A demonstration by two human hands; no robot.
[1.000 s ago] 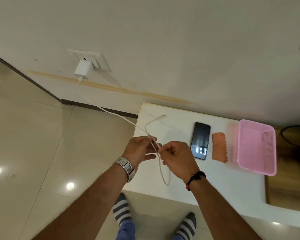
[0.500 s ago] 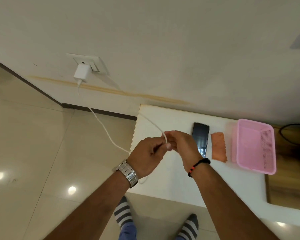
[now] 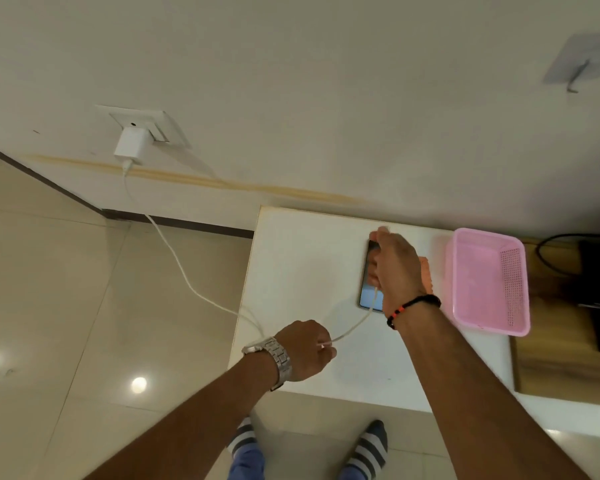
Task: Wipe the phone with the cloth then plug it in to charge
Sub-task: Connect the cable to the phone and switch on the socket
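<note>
The dark phone [image 3: 369, 297] lies on the white table [image 3: 291, 265], screen up, mostly covered by my right hand [image 3: 393, 268]. That hand reaches over the phone with its fingertips at the phone's far end. The white charging cable [image 3: 174, 258] runs from the charger [image 3: 130, 147] in the wall socket, across the floor side, through my left hand [image 3: 305, 349] and up under my right palm. My left hand grips the cable near the table's front left corner. The orange cloth [image 3: 427, 271] lies right of the phone, partly hidden by my right hand.
A pink plastic basket [image 3: 487, 282] stands right of the cloth. Beyond it is a wooden surface [image 3: 561, 368] with dark cables and a device. The wall runs directly behind the table. My striped socks show below the table's front edge.
My hands, joined on the cable a moment ago, have parted. My right hand moved right onto the phone with the cable's end, while my left drew back toward the table's front edge.
</note>
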